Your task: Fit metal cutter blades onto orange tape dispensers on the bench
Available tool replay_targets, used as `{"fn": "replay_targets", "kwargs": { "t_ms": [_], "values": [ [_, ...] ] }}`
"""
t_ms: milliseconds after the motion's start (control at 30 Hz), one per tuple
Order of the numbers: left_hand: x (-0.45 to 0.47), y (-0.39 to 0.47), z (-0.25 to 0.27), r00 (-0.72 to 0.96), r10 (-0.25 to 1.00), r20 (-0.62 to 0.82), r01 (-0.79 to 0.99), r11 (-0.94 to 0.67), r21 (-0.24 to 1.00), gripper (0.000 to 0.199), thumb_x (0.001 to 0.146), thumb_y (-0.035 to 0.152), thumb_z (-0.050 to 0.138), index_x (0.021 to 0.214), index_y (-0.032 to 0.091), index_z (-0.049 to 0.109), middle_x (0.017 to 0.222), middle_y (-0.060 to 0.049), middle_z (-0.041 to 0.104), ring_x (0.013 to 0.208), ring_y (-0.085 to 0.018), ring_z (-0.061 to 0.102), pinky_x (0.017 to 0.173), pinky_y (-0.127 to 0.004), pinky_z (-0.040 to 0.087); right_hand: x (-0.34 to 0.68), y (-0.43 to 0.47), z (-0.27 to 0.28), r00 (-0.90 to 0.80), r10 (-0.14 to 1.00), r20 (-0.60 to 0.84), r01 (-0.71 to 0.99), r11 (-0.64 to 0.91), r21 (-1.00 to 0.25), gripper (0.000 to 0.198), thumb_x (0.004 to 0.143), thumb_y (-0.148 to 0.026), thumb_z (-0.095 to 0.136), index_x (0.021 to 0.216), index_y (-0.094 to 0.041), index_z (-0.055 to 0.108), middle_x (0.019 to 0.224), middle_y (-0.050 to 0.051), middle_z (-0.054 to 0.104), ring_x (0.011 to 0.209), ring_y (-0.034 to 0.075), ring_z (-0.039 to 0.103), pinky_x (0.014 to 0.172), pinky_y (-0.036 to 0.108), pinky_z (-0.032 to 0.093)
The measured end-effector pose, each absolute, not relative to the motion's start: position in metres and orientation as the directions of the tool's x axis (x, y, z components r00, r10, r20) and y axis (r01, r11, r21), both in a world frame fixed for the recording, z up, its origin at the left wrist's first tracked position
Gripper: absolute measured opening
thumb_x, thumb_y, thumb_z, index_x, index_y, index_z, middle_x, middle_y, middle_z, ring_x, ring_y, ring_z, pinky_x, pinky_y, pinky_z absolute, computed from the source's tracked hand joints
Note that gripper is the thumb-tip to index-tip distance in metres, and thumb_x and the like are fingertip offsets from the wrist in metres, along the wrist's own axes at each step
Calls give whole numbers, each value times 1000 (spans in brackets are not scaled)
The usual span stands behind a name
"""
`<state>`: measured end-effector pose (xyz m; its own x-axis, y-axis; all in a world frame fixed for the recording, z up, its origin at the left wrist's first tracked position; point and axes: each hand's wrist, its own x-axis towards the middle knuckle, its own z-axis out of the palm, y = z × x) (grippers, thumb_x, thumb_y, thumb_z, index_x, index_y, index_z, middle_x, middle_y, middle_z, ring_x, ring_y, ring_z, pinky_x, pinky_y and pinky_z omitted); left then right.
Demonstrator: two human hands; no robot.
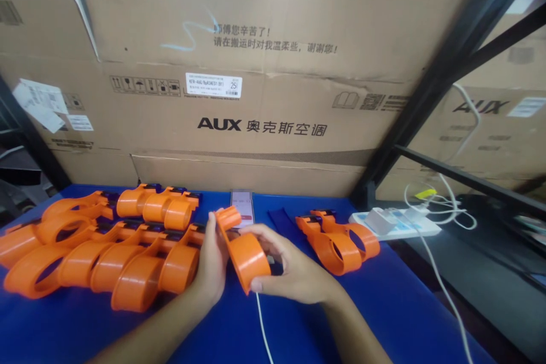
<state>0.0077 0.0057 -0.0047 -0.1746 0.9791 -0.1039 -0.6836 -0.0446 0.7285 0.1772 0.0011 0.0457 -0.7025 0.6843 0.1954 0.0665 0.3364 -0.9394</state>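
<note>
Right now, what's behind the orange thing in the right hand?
A phone shows behind the orange thing. The thing and right hand cover its near end, so I can't see that.

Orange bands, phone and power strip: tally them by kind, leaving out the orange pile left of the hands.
Orange bands: 3 (1 held, 2 lying on the right)
Phone: 1
Power strip: 1
Total: 5

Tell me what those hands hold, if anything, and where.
An orange looped piece. The right hand grips its wide loop, thumb at the lower edge; the left hand is against its narrow end, fingers mostly hidden.
</note>
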Motion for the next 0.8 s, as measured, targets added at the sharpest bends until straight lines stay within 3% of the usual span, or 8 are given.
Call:
{"fn": "replay_targets", "kwargs": {
  "t_ms": [67,167,233,300,400,500,633,800],
  "values": [
    [9,6,-5,-107,991,-74,-691,-21,722,62,87,74,51,118,22,60,100,-9,71,75,-20,68,59,-27,49,177,4,45,-626,734,263,2,339,-941,68,84,-48,76,142,-29,46,137,10,56,119,27,59,98,40,51],
    [11,7,-12,-4,997,-81,-636,60,769,64,85,76,50,117,22,59,86,-7,70,55,-16,60,45,-24,40,178,14,40,-428,825,370,-36,393,-919,65,87,-59,67,140,-27,47,134,11,58,119,29,59,100,41,50],
    [13,6,-19,55,993,-100,-543,114,832,52,83,68,56,104,20,62,71,-2,65,43,-12,48,40,-22,29,178,22,36,-292,869,400,-22,412,-911,67,88,-65,62,140,-25,47,125,12,63,109,28,63,93,40,53],
    [14,4,-24,106,990,-95,-418,131,899,34,81,53,62,85,19,61,59,2,56,39,-9,37,40,-21,21,174,33,33,-220,899,380,10,391,-920,67,89,-67,58,139,-24,47,109,10,68,90,24,66,76,35,55],
    [16,-2,-24,230,972,-38,-248,96,964,20,76,35,59,65,19,56,47,5,43,42,-9,34,43,-23,19,157,50,35,-241,924,296,82,324,-943,59,92,-64,56,133,-22,52,89,6,68,70,19,62,59,29,51],
    [17,-8,-20,341,940,7,-163,52,985,17,72,28,56,58,19,55,46,4,42,45,-10,37,47,-25,22,129,69,42,-353,903,245,176,322,-930,54,92,-62,58,127,-21,57,85,3,68,70,18,63,61,28,51],
    [18,-12,-15,389,921,17,-151,45,988,17,73,27,54,58,19,57,49,3,44,47,-11,36,50,-26,23,93,95,48,-444,872,207,429,409,-805,54,91,-64,59,120,-19,63,82,3,71,71,18,64,64,27,48],
    [17,-10,-15,410,912,30,-159,40,986,17,75,26,53,61,19,59,46,4,41,46,-11,36,51,-27,23,72,112,43,-426,886,182,605,429,-671,49,93,-62,57,114,-20,70,99,7,76,88,22,70,75,28,49]
  ]
}}
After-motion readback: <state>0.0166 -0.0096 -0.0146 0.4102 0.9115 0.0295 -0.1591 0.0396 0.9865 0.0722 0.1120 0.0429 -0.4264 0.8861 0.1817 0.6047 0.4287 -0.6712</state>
